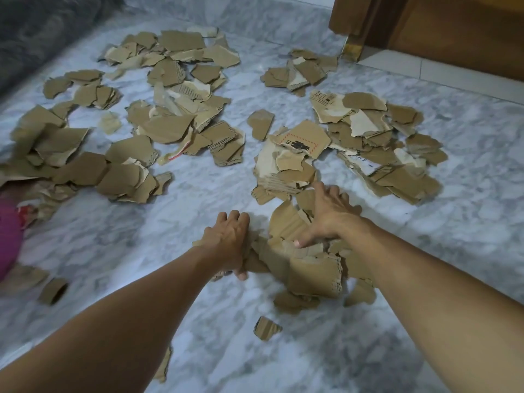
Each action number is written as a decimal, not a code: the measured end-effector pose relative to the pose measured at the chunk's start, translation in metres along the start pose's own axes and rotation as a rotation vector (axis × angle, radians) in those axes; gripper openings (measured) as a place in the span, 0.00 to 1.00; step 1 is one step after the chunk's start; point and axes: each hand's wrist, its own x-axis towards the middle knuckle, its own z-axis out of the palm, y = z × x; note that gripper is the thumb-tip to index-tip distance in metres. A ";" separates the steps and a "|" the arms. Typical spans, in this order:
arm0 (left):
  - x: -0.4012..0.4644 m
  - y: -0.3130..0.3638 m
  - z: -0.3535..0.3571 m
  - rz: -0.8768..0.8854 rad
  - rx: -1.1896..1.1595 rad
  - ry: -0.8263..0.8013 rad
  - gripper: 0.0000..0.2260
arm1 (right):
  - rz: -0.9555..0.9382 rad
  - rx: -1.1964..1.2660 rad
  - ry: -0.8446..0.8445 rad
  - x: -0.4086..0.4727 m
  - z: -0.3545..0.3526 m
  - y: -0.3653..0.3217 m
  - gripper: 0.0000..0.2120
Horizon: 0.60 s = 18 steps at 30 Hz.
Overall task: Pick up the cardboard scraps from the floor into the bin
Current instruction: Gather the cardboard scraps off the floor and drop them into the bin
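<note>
Torn brown cardboard scraps lie in several heaps on the grey marble floor. The nearest heap sits between my two hands. My left hand is at the heap's left edge, fingers curled down and thumb tucked under a scrap, gripping it. My right hand rests on top of the heap's far side, fingers spread and thumb pressing on a scrap. Larger heaps lie at the far left, the far middle and the right. A pink rounded object, cut off by the left edge, may be the bin.
Wooden furniture stands at the back right, its foot on the floor. A dark fabric surface fills the back left corner. Loose scraps lie near me, and a small cardboard ring lies at the left.
</note>
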 end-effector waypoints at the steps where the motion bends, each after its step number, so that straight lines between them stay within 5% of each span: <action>1: 0.000 -0.001 0.001 -0.007 -0.012 -0.002 0.41 | -0.013 -0.042 -0.011 -0.002 0.002 -0.001 0.63; 5: 0.000 -0.003 0.003 -0.065 0.006 -0.014 0.38 | -0.063 -0.160 -0.013 -0.011 0.008 0.000 0.51; 15: -0.009 -0.011 0.002 -0.210 -0.176 0.025 0.31 | -0.162 -0.019 0.007 -0.024 0.019 0.004 0.46; 18: -0.014 -0.016 -0.002 -0.253 -0.268 0.021 0.27 | -0.166 0.102 0.058 -0.025 0.025 0.009 0.29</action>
